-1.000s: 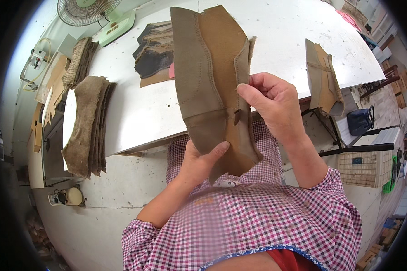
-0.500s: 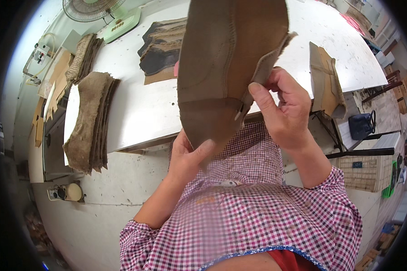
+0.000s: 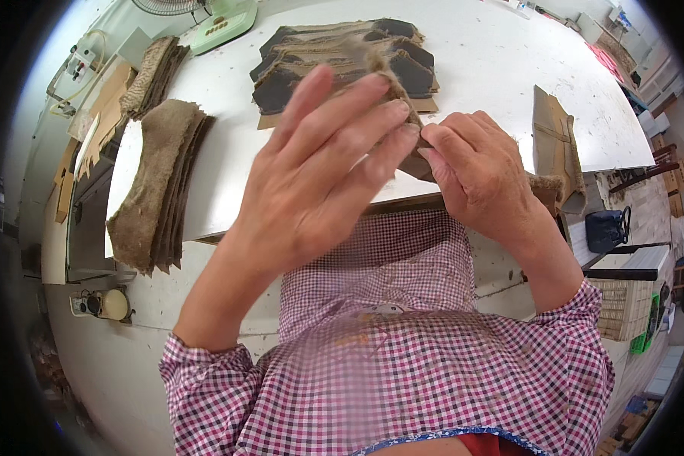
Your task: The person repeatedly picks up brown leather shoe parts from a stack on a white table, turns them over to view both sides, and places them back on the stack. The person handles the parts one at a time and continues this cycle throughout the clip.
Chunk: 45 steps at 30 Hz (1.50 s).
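My right hand (image 3: 482, 171) pinches a brown leather piece with a fuzzy fleece side (image 3: 416, 164), held up over the near edge of the table. Seen nearly edge-on, the piece is largely hidden behind my hands. Its furry rim shows by my left fingertips, and a fuzzy end pokes out right of my right hand. My left hand (image 3: 319, 156) is raised with its fingers spread, slightly blurred, against or just in front of the piece; contact there is unclear. Beyond my hands lies a pile of brown and dark grey pieces (image 3: 342, 61).
On the white table (image 3: 486, 68), a stack of fleecy pieces (image 3: 152, 182) overhangs the left edge, with another stack (image 3: 150, 80) behind it. A fan with a green base (image 3: 224, 26) stands far left. A leather piece (image 3: 556, 148) lies right, near a dark handbag (image 3: 606, 229) and wicker-like basket (image 3: 623, 308).
The piece has turned from showing its broad leather face to nearly edge-on, with fleece showing. My left hand has let go of its lower end and risen, fingers spreading.
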Motion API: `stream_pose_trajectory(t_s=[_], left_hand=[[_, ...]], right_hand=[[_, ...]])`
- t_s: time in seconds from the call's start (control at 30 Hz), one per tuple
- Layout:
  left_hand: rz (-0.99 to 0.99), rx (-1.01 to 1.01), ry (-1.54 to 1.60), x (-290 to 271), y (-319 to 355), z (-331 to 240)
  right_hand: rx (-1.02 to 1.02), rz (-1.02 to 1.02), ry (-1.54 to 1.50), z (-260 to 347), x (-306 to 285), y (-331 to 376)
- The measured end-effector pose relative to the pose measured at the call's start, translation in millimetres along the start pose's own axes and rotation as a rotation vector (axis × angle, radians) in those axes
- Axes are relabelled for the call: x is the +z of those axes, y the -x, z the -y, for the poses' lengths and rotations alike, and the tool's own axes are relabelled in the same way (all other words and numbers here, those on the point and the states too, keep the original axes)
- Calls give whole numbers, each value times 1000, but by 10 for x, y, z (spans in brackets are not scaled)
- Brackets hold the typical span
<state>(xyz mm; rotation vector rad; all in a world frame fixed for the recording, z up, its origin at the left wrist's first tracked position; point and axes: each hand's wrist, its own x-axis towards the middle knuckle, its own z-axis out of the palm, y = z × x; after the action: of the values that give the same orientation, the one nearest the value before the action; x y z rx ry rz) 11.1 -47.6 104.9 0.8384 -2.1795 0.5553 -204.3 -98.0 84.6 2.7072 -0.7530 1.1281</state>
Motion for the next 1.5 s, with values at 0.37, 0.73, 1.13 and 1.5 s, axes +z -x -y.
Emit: stream_pose_trajectory(t_s=[0.37,0.73,1.13,1.5], left_hand=[[157,-29,81,327,152,152],[122,-214,204,350,438,242],[-101,26,-240,701,344,886],[46,-1327,958,570,487,85]], right_hand=[[-200,-16,96,-51,235,140],[-205,72,127,-308,143,382],[-160,10,367,-506,207,7],[124,252,254,196,200,277]])
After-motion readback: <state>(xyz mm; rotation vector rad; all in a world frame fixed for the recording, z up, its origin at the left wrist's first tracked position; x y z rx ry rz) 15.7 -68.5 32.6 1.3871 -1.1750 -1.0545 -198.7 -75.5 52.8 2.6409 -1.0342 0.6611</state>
